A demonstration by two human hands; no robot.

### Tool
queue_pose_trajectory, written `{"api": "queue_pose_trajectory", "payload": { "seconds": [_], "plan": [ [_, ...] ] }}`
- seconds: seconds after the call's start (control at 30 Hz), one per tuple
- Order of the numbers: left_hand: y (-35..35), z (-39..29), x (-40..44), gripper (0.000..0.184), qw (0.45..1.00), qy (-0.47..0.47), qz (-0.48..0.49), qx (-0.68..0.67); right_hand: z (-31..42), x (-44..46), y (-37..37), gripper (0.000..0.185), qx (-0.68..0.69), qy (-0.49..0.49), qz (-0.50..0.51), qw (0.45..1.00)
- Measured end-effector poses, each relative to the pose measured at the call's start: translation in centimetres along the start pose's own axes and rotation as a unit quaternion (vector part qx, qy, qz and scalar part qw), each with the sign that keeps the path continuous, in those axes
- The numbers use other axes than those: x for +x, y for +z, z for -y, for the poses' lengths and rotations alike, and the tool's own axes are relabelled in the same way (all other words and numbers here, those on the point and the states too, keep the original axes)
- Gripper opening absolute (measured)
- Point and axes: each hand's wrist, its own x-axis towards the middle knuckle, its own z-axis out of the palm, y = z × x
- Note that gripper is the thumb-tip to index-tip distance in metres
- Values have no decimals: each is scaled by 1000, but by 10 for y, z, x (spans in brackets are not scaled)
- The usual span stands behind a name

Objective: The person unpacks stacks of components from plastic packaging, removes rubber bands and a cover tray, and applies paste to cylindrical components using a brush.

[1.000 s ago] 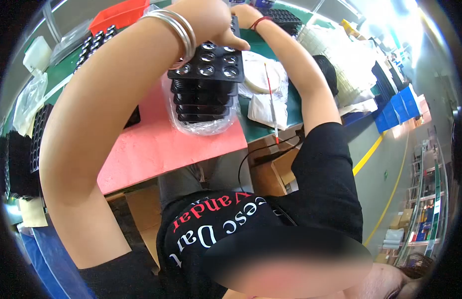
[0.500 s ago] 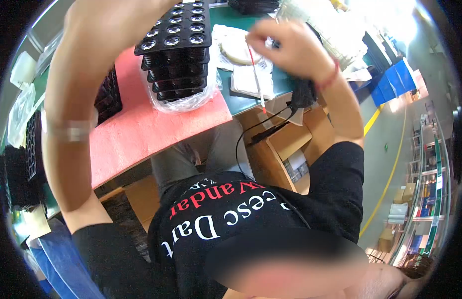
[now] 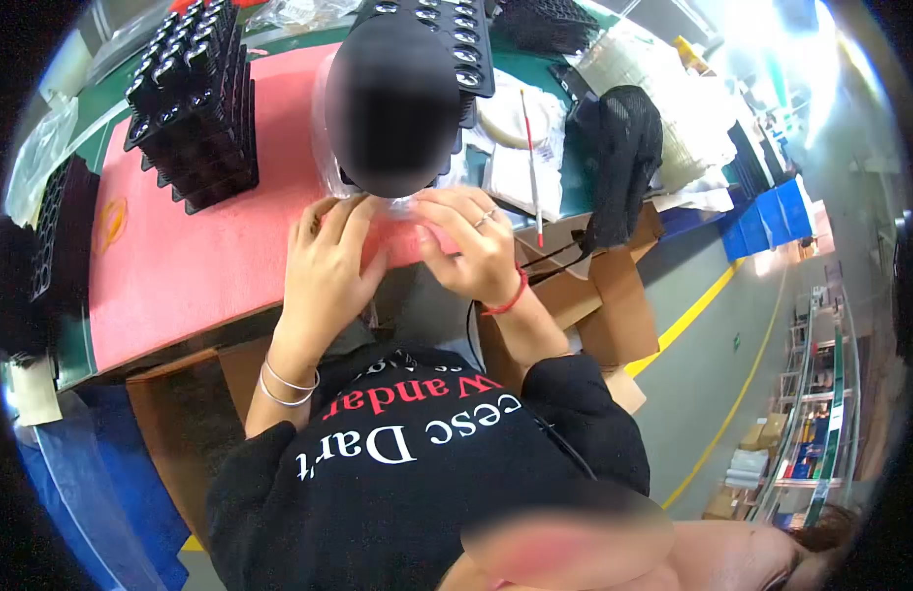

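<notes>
- black tray stack (image 3: 468, 61): near the right end of the pink mat (image 3: 284, 118) on the worktop (image 3: 573, 200), in a clear plastic bag (image 3: 325, 148); partly blurred out.
- far left: a second tray stack (image 3: 202, 128), well apart.
- left hand (image 3: 333, 251): fingers loosely bent by the bag's near edge; cannot tell if film is pinched.
- middle: trays look light, fairly stiff, the film soft, slippery; best held low on both sides, level, lest round shiny pieces (image 3: 466, 80) spill.
- right hand (image 3: 471, 241): fingers curled, thumb apart, same edge; grip unclear.
</notes>
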Motion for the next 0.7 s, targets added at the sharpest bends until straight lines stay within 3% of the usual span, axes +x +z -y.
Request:
{"api": "queue_pose_trajectory", "payload": {
  "seconds": [0.1, 0.2, 0.47, 0.7],
  "plan": [
    [0, 5, 1, 37, 999, -15, 16, 28, -2, -6, 7, 18, -54, 6, 10, 998],
    [-3, 11, 9, 20, 998, -26, -4, 53, -1, -10, 11, 16, -97, 23, 23, 995],
    [-3, 34, 5, 11, 995, -89, 6, 53, -2, -11, 17, 16, -152, 77, 20, 985],
    [-7, 25, 15, 10, 999, -22, -25, 31, 9, -11, 27, 12, -170, 42, 38, 984]
  ]
}}
